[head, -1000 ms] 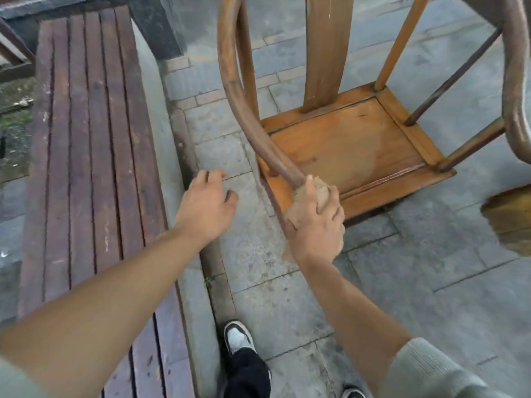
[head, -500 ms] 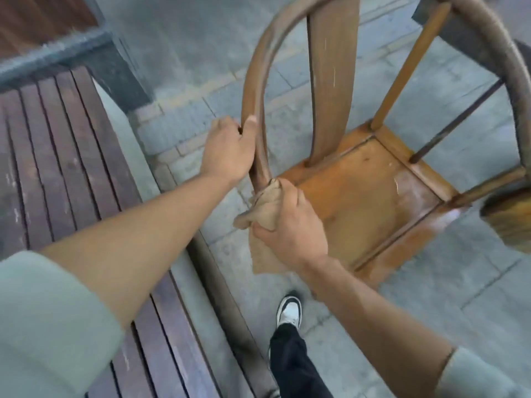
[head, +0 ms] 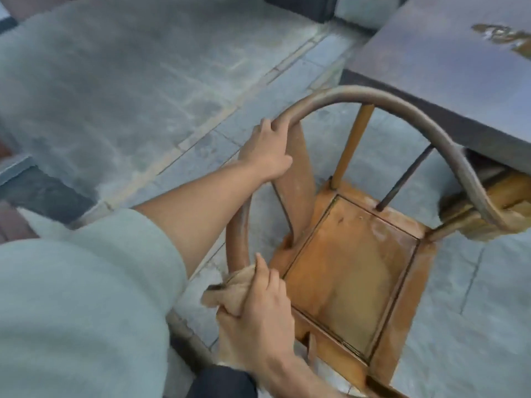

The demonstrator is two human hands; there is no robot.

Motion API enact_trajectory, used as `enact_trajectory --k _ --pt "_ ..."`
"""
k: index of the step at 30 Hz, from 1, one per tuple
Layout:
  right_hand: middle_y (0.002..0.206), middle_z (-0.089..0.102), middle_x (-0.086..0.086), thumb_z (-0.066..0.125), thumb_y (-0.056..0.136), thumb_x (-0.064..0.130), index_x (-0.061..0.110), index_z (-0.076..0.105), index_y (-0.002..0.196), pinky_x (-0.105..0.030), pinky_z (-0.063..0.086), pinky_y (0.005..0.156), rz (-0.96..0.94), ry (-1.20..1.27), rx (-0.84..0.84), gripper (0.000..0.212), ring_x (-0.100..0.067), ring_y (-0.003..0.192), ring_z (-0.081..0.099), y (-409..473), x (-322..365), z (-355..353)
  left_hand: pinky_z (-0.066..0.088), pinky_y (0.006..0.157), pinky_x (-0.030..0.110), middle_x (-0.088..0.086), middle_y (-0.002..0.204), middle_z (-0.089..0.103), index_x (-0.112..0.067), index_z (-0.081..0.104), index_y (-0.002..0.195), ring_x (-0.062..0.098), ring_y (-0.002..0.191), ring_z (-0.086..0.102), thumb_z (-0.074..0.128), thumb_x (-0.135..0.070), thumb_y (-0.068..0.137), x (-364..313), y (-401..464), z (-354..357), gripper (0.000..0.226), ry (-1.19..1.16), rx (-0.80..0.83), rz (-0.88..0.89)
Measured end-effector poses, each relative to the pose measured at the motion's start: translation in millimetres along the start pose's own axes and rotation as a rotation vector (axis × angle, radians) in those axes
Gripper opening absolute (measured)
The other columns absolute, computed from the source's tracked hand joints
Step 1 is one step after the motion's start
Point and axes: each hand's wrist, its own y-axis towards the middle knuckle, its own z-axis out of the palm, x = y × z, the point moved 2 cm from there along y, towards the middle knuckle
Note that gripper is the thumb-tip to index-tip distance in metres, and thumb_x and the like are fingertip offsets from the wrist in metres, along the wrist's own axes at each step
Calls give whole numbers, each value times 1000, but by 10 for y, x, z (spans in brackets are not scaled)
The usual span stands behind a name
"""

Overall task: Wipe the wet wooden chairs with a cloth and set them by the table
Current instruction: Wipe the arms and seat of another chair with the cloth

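Observation:
A round-backed wooden chair (head: 353, 271) with an orange-brown seat stands on the stone floor below me, its curved top rail arching from lower left to the right. My left hand (head: 265, 152) grips the top rail near the back splat. My right hand (head: 258, 311) holds a tan cloth (head: 230, 288) bunched against the lower left end of the rail, at the armrest. The dark table (head: 448, 70) stands at the upper right, and the chair's right arm reaches under its edge.
Grey stone paving (head: 129, 96) stretches to the left and behind the chair. A second wooden piece (head: 494, 208) shows under the table at the right. A dark post base (head: 40, 193) sits at the left. My dark trouser leg (head: 221, 382) is at the bottom.
My left hand rose from beside the chair and took hold of the top rail. The view swung over the chair, and the table came into sight. The right hand stayed with the cloth on the armrest.

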Motion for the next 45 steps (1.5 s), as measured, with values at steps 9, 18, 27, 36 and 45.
enact_trajectory --k 9,18,27,36,45 --pt "107 73 0 94 47 43 31 56 138 -34 58 78 376 -107 -309 99 -21 94 72 183 451 108 46 81 40 19 128 45 -41 20 150 43 108 55 51 -15 74 -64 1005 40 86 -128 215 337" --pt "120 57 3 65 62 65 19 49 144 -39 50 91 647 -101 -554 96 -21 112 55 1062 1120 -5 53 72 42 17 100 58 -45 -2 151 40 89 59 52 -26 79 -111 1432 -88 93 87 345 452" --pt "128 47 3 62 76 70 18 27 156 -36 47 98 804 -74 -600 102 -20 114 47 2117 1305 -498 40 100 49 21 144 31 -32 7 156 40 130 38 57 -40 82 -360 1794 74 90 194 356 608" --pt "137 44 -3 62 77 70 15 18 158 -43 44 104 922 -46 -629 107 -26 123 43 3127 986 -1198 8 123 52 16 164 -18 -23 -2 158 33 150 -19 52 -44 88 -834 2551 297 91 353 499 1039" --pt "143 36 -5 67 83 64 16 7 160 -43 41 110 1114 142 -661 110 -28 132 37 3838 533 -1842 6 122 40 14 166 -4 -9 7 158 28 153 -6 39 -48 99 -1920 3202 879 77 314 780 1253"
